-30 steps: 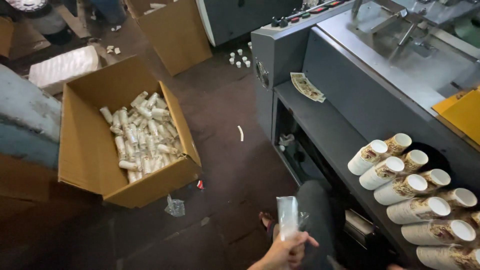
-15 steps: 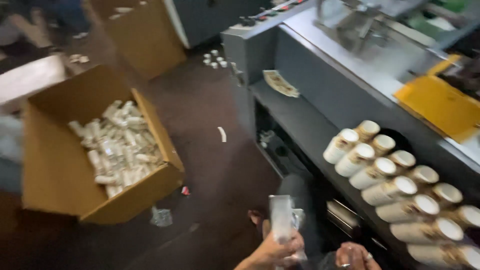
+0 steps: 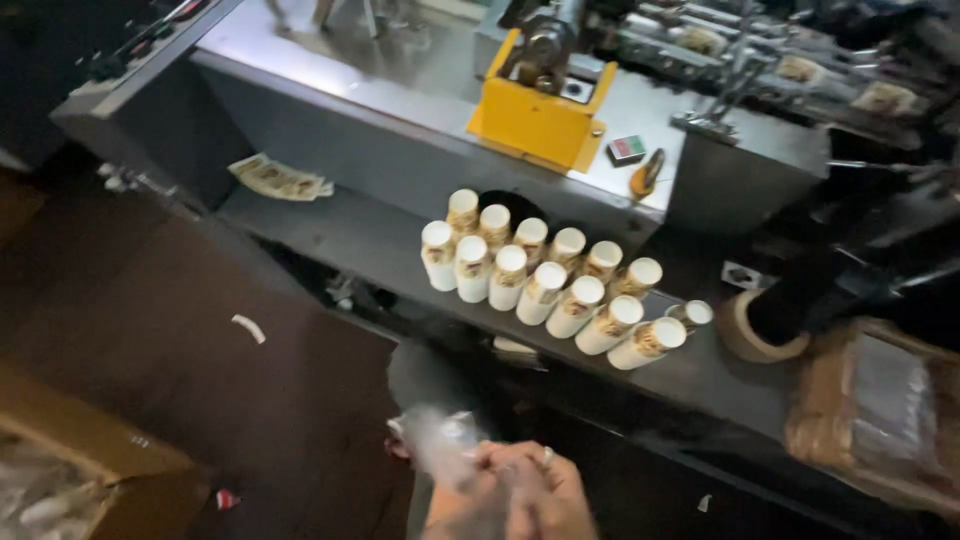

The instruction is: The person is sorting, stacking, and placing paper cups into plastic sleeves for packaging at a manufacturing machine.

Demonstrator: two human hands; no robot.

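At the bottom middle both my hands come together on a thin clear plastic bag (image 3: 440,440). My left hand (image 3: 470,505) and my right hand (image 3: 545,485) are blurred and overlap, with fingers closed on the bag's lower part. Ahead of them, several stacks of printed paper cups (image 3: 545,280) lie on their sides in rows on the grey machine shelf (image 3: 340,235), white rims toward me.
A grey machine with a yellow housing (image 3: 535,115) runs across the top. A roll of brown tape (image 3: 750,330) and a wrapped brown bundle (image 3: 870,410) sit at right. A cardboard box (image 3: 90,470) shows at the lower left. Printed paper blanks (image 3: 280,180) lie on the shelf.
The view has swung right, from the cardboard box on the floor to the machine shelf. My right hand has joined my left on the plastic bag.
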